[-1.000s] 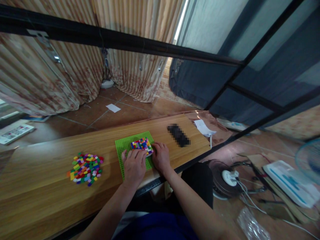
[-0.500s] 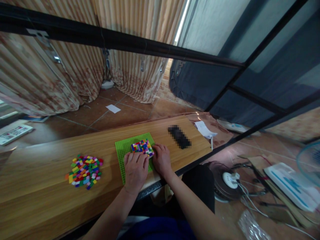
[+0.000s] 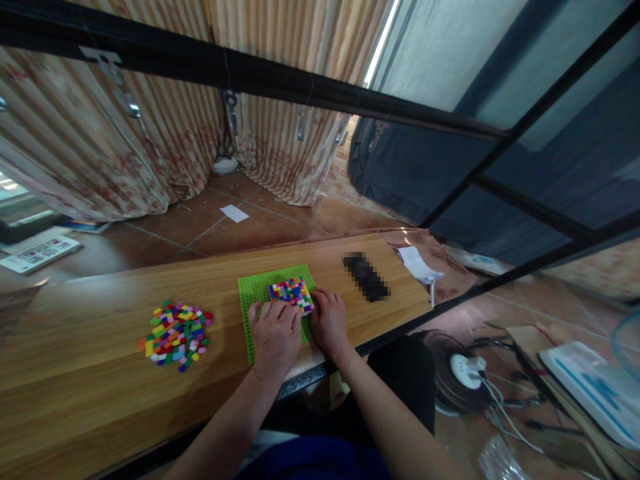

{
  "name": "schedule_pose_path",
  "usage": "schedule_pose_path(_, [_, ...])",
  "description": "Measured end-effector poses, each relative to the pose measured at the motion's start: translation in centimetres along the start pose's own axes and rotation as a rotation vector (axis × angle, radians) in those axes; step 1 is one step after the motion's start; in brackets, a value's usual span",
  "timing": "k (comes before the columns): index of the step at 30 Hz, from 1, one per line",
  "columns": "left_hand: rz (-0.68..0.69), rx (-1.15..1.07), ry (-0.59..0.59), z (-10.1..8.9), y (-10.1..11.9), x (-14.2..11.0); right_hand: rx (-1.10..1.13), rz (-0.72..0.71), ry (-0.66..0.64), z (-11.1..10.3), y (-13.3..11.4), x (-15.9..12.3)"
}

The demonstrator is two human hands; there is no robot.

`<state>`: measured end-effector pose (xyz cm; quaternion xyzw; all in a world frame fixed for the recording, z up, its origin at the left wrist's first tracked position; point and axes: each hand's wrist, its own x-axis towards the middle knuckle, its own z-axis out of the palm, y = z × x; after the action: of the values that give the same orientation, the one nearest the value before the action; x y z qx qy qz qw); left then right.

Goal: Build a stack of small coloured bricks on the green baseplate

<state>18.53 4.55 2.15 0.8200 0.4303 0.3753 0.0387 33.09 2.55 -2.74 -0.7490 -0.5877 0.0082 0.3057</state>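
A multicoloured slab of small toy bricks point(image 3: 291, 292) sits on a green studded baseplate point(image 3: 249, 285) on the wooden table. My left hand point(image 3: 277, 335) lies over the near-left part of the baseplate, its bent fingers closed together along the slab's near edge. At the slab's right side, my right hand point(image 3: 330, 321) is curled with its fingertips against the edge. Both thumbs are largely hidden, and I cannot make out any single brick between the fingers. To the left, a loose pile of coloured bricks point(image 3: 177, 333) is spread on the wood.
On the table's right part lies a dark, pixelated object point(image 3: 366, 276). White paper point(image 3: 419, 265) lies past the table's right end. A black metal bar point(image 3: 320, 93) crosses ahead, before the curtains. A power strip point(image 3: 466, 371) with cables is at lower right.
The view has shifted a little, so the table and everything on it appear slightly further right. Both hands keep nearly the same place at the brick slab.
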Motion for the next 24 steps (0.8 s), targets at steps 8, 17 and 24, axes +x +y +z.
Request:
schedule_pose_path(8, [0.056, 0.012, 0.000, 0.3, -0.1, -0.1, -0.023, -0.004, -0.010, 0.0, 0.1, 0.0])
schedule_pose_path(17, [-0.018, -0.013, -0.087, -0.9, -0.6, -0.8, -0.058, -0.048, 0.018, 0.2, 0.4, -0.1])
schedule_pose_path(24, [-0.048, -0.042, -0.074, -5.1, -4.9, -5.8, -0.075, -0.094, 0.014, 0.6, 1.3, -0.3])
